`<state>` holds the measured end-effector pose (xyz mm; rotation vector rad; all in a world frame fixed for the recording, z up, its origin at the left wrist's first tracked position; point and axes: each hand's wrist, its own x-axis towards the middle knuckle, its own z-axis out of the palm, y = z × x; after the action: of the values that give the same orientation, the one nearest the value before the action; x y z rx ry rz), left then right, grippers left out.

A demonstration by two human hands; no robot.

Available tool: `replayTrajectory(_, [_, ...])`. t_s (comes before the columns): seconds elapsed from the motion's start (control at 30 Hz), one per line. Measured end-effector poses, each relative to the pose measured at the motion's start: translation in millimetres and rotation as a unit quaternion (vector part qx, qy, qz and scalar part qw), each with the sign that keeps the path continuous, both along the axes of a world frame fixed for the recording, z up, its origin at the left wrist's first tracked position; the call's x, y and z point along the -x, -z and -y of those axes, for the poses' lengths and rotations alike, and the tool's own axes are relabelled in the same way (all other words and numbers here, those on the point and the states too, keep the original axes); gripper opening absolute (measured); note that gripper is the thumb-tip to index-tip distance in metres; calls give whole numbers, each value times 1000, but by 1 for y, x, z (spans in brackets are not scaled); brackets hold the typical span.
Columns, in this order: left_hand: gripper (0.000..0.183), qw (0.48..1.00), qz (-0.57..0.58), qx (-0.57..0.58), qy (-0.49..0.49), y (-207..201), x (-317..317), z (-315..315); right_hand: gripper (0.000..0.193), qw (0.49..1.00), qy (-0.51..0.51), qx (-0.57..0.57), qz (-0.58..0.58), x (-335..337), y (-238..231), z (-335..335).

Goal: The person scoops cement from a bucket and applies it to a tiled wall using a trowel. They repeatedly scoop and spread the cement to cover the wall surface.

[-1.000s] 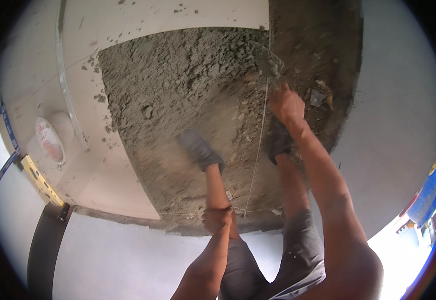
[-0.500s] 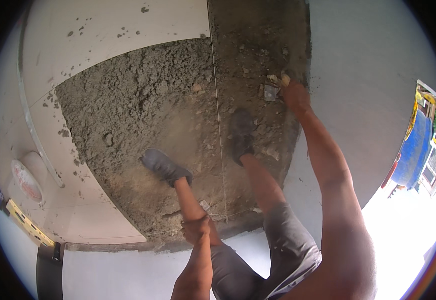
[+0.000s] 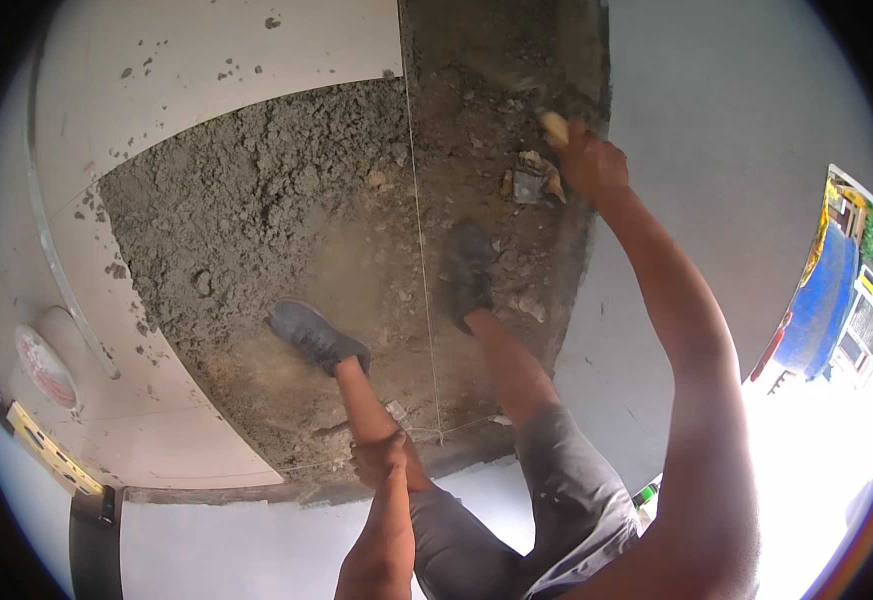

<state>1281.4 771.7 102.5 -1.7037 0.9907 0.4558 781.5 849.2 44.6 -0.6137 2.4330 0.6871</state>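
My right hand point(image 3: 594, 165) is closed round a tool with a pale yellow handle point(image 3: 555, 128), held low over the brown rubble strip point(image 3: 476, 140) beside the grey wall. The tool's working end is blurred, so its kind is unclear. Just below this hand lies a broken chunk point(image 3: 529, 187) with a greyish face and tan edges. My left hand point(image 3: 380, 458) is wrapped round my own left leg below the knee. Damp grey mortar point(image 3: 266, 170) covers the floor left of a taut string point(image 3: 418, 200). My shoes stand either side of that string.
Large pale tiles point(image 3: 196, 40) spattered with mortar border the bed at the left and far side. On them are a long metal strip point(image 3: 54, 230) and a whitish oval object point(image 3: 46, 365). A yellow level point(image 3: 53, 447) lies lower left. A blue drum point(image 3: 818, 300) shows at the right.
My right hand has moved away from the broken chunk, farther up the rubble strip, uncovering the chunk. The yellow handle is still in it. My left hand stays on my leg.
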Motion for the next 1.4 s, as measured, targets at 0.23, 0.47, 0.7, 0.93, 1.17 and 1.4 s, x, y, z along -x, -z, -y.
replayTrajectory(0.23, [93,999,-10,-42,2,2,3,7,45,997,68,-40,-12,37,24,-29])
replayTrajectory(0.47, [93,1000,8,-29,-2,4,13,11,52,993,68,-92,20,85,23,-56])
replayTrajectory(0.7, [96,1000,22,-18,-6,5,-1,3,42,998,-27,-45,19,63,7,-24])
replayTrajectory(0.93, [96,1000,27,3,-11,1,2,1,43,1000,7,0,-6,64,-6,34])
replayTrajectory(1.17, [94,1000,-10,-12,-2,-1,4,3,53,926,322,181,78,95,29,-36])
replayTrajectory(1.4, [102,986,-141,-82,-21,1,-46,3,44,864,272,86,416,-135,-59,-60])
